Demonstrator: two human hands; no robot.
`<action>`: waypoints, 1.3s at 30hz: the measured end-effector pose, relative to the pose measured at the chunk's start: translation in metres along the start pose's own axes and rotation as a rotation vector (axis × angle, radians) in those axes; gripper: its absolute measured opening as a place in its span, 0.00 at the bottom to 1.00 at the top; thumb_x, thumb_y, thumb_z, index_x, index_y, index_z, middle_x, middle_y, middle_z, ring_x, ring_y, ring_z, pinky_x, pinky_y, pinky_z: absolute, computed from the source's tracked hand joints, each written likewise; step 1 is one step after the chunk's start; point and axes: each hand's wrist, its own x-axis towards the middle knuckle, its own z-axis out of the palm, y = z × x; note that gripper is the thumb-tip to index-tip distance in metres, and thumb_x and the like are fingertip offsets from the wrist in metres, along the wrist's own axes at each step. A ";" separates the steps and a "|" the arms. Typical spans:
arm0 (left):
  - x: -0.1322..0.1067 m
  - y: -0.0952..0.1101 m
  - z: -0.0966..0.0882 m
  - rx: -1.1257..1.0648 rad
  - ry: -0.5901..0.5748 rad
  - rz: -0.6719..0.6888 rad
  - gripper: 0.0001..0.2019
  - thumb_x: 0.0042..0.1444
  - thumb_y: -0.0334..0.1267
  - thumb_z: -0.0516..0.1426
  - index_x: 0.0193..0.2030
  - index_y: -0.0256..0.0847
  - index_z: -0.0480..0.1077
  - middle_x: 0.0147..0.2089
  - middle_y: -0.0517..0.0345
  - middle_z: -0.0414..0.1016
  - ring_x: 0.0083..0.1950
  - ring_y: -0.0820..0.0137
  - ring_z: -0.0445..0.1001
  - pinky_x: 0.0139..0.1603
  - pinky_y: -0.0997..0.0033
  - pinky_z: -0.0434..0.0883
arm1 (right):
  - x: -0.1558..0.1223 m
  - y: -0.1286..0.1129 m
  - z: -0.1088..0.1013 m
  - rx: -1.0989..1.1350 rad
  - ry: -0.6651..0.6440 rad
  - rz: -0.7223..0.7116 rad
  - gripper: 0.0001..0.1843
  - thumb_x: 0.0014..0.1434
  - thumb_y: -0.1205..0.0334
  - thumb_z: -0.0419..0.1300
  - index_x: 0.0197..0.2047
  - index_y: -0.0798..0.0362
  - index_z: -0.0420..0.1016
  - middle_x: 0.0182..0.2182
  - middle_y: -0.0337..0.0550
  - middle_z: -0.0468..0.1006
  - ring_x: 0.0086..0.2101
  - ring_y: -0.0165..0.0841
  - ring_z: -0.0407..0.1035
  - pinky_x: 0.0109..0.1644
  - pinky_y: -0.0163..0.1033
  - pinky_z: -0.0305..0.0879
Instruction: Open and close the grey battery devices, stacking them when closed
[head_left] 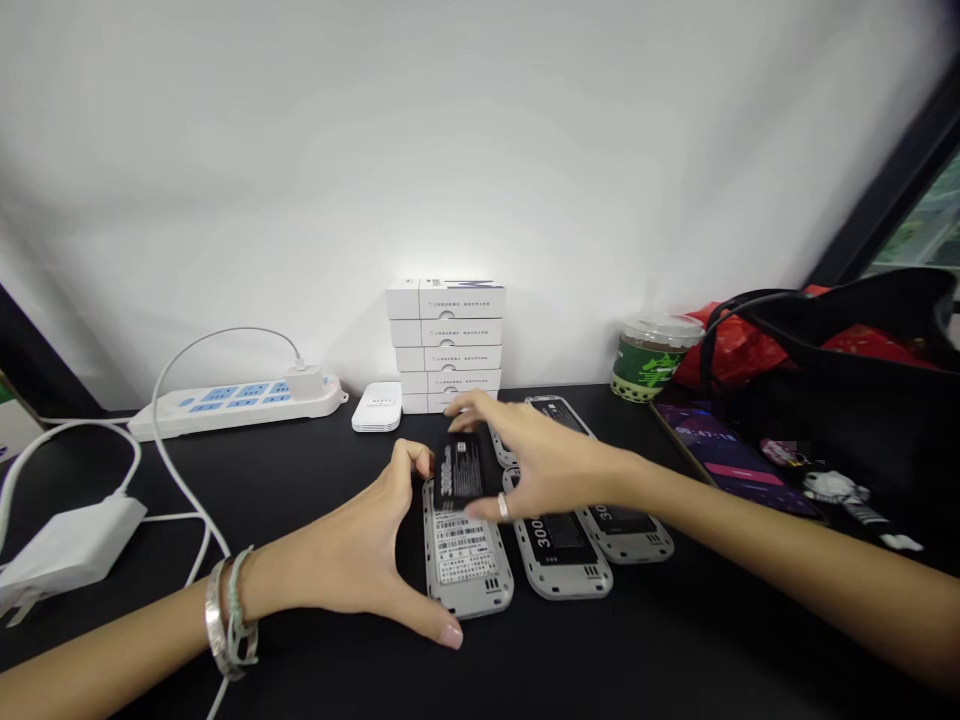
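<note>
My right hand [525,455] is closed on a thin black battery [459,470] marked 3000, with fingers at its top edge and thumb at its lower edge. The battery is tilted over the upper part of a grey handheld device [471,598], whose open back shows a white label with barcodes. Around the device's left side my left hand [375,550] spans from its top edge to its bottom corner, gripping it. Right of it lie more grey open-backed devices with black batteries seated inside, such as the near one [570,580] and another [652,545]. My right hand partly covers them.
Against the wall stands a stack of white boxes [465,330], beside a small pile of white covers [377,408]. A power strip [240,400], cables and a white charger [75,545] lie left. On the right are a drink cup [649,365], a phone [735,455] and a black bag [885,400].
</note>
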 end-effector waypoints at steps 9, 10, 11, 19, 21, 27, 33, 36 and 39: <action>0.002 -0.008 0.003 -0.001 0.142 0.080 0.50 0.31 0.54 0.74 0.54 0.49 0.47 0.59 0.48 0.51 0.60 0.49 0.61 0.60 0.41 0.68 | -0.037 -0.030 0.018 0.081 -0.185 -0.011 0.44 0.59 0.51 0.65 0.71 0.51 0.50 0.63 0.57 0.65 0.61 0.51 0.58 0.65 0.61 0.50; 0.002 -0.008 0.003 0.001 0.135 0.084 0.50 0.31 0.54 0.74 0.54 0.49 0.47 0.59 0.48 0.51 0.61 0.49 0.61 0.60 0.41 0.68 | -0.038 -0.032 0.019 0.075 -0.179 -0.008 0.45 0.58 0.53 0.66 0.71 0.52 0.49 0.63 0.57 0.65 0.60 0.50 0.59 0.65 0.60 0.50; 0.002 -0.008 0.002 0.002 0.122 0.080 0.49 0.32 0.55 0.74 0.54 0.49 0.47 0.59 0.48 0.51 0.60 0.50 0.61 0.59 0.42 0.68 | -0.039 -0.033 0.019 0.088 -0.170 0.006 0.45 0.56 0.54 0.68 0.71 0.52 0.50 0.62 0.56 0.66 0.59 0.49 0.60 0.64 0.59 0.51; 0.001 -0.006 0.002 -0.019 0.080 0.066 0.46 0.36 0.52 0.73 0.53 0.48 0.48 0.56 0.51 0.56 0.58 0.53 0.64 0.58 0.45 0.69 | -0.018 -0.023 0.023 0.410 -0.012 0.104 0.47 0.47 0.67 0.72 0.65 0.46 0.53 0.60 0.48 0.64 0.61 0.41 0.60 0.64 0.50 0.57; 0.001 -0.006 0.002 -0.015 0.092 0.066 0.45 0.36 0.52 0.73 0.53 0.48 0.49 0.55 0.51 0.56 0.57 0.53 0.65 0.57 0.45 0.70 | -0.015 -0.020 0.028 0.410 0.028 0.134 0.46 0.48 0.64 0.72 0.65 0.46 0.54 0.60 0.48 0.63 0.62 0.42 0.57 0.66 0.54 0.55; 0.002 -0.008 0.002 -0.016 0.076 0.052 0.47 0.36 0.54 0.73 0.54 0.49 0.46 0.58 0.50 0.53 0.60 0.53 0.63 0.57 0.48 0.71 | -0.019 -0.018 0.035 0.388 0.010 0.067 0.39 0.49 0.57 0.73 0.61 0.45 0.61 0.59 0.46 0.69 0.60 0.44 0.61 0.65 0.56 0.55; 0.001 -0.005 0.001 0.004 0.073 0.051 0.46 0.37 0.53 0.73 0.53 0.49 0.46 0.57 0.50 0.54 0.60 0.52 0.63 0.60 0.44 0.68 | -0.019 -0.019 0.028 0.238 0.052 0.095 0.45 0.48 0.57 0.73 0.65 0.45 0.57 0.55 0.47 0.73 0.57 0.46 0.65 0.60 0.56 0.58; 0.001 -0.002 0.001 -0.026 0.071 0.050 0.45 0.37 0.52 0.73 0.52 0.49 0.46 0.57 0.51 0.55 0.60 0.52 0.64 0.60 0.46 0.69 | -0.017 -0.020 0.026 0.208 0.065 0.073 0.47 0.46 0.60 0.74 0.65 0.43 0.57 0.55 0.46 0.73 0.56 0.46 0.65 0.60 0.54 0.58; 0.000 -0.001 0.001 -0.027 0.079 0.054 0.44 0.37 0.51 0.72 0.53 0.49 0.47 0.57 0.51 0.56 0.59 0.51 0.64 0.59 0.47 0.69 | -0.017 -0.023 0.023 0.160 0.079 0.105 0.50 0.46 0.61 0.74 0.68 0.42 0.54 0.56 0.46 0.73 0.56 0.47 0.65 0.59 0.55 0.58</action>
